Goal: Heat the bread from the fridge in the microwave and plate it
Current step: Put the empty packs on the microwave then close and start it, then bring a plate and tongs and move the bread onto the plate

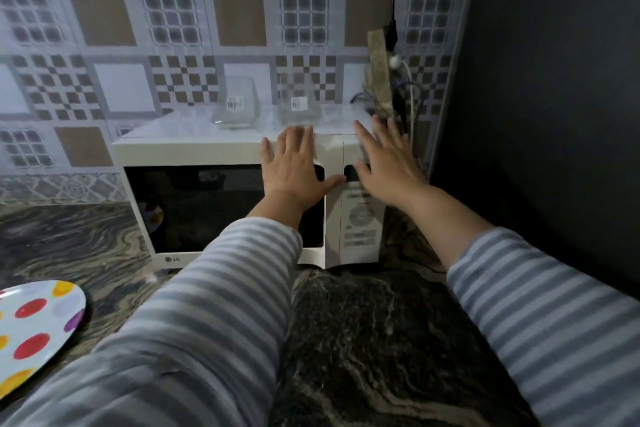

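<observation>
I read this as the microwave step: either shutting the door or getting ready to start the heating, and the next move calls for a firm, flat push on the door edge, then a finger on the controls. The dark, swirl-veined stone countertop (363,340) carries the boxy cream-white microwave oven with its dark glass door (214,208), which looks closed or nearly so. I cannot see the bread; the glass is too dark, so it may sit inside, though I would not swear to it. My left hand (294,166) lies spread and flat on the microwave's door at its upper right corner, holding nothing. My right hand (388,163) is also spread wide and empty, over the microwave's pale control panel with round dial (360,218); whether it touches is unclear. In front of the microwave and to its left lies the round white plate with red, yellow and purple spots (34,333), smooth and glossy. On the microwave's top stand two clear square glass vessels (239,104), each with a small label.
</observation>
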`<state>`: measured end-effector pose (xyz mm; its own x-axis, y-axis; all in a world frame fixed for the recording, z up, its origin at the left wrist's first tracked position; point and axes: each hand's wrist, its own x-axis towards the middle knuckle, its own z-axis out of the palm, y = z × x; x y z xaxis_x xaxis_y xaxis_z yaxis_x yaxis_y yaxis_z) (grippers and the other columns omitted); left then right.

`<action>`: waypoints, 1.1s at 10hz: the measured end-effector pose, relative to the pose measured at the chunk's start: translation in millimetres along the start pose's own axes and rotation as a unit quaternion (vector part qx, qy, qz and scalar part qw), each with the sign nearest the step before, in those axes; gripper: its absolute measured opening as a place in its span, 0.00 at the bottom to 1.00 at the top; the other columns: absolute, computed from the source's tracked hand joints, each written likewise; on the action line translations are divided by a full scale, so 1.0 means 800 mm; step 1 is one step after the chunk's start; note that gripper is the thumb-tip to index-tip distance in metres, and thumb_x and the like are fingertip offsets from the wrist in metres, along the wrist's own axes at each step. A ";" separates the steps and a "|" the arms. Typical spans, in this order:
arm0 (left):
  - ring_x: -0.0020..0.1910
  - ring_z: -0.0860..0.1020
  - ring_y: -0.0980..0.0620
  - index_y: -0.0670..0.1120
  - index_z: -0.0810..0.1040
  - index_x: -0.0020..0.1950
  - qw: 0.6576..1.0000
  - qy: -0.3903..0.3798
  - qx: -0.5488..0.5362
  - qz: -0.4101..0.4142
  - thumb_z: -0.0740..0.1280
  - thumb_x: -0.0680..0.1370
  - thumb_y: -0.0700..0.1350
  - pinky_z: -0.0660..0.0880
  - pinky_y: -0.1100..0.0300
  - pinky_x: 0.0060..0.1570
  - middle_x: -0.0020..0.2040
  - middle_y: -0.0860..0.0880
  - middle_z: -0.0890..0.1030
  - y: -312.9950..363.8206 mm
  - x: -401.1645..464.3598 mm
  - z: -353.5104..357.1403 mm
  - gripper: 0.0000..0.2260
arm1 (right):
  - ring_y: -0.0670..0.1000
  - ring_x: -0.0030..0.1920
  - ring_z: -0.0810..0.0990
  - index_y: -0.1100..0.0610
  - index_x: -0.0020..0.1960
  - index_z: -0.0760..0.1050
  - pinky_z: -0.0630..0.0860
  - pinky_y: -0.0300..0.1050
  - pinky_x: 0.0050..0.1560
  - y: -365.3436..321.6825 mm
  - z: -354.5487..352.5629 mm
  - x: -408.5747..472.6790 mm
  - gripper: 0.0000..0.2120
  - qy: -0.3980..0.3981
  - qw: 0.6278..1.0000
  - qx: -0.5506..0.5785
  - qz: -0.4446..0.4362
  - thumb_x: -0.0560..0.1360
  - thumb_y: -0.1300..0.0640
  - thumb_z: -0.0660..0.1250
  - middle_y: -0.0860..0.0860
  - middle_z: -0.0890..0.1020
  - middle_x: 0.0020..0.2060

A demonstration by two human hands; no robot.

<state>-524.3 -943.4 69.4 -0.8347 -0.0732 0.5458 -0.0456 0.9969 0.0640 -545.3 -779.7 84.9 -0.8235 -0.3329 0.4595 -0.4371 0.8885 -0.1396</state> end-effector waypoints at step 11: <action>0.65 0.64 0.46 0.44 0.63 0.70 0.998 0.005 0.059 0.016 0.70 0.60 0.73 0.62 0.52 0.66 0.64 0.47 0.65 0.001 0.027 -0.010 0.48 | 0.54 0.78 0.49 0.55 0.78 0.49 0.49 0.51 0.76 0.006 -0.008 0.046 0.27 -0.099 0.993 -0.047 -0.042 0.82 0.50 0.52 0.54 0.51 0.78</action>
<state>-538.1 -944.5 87.7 -0.8316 -0.0407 0.5539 -0.0831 0.9952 -0.0517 -575.1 -785.1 106.8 -0.8444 -0.4543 0.2840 -0.4792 0.8775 -0.0212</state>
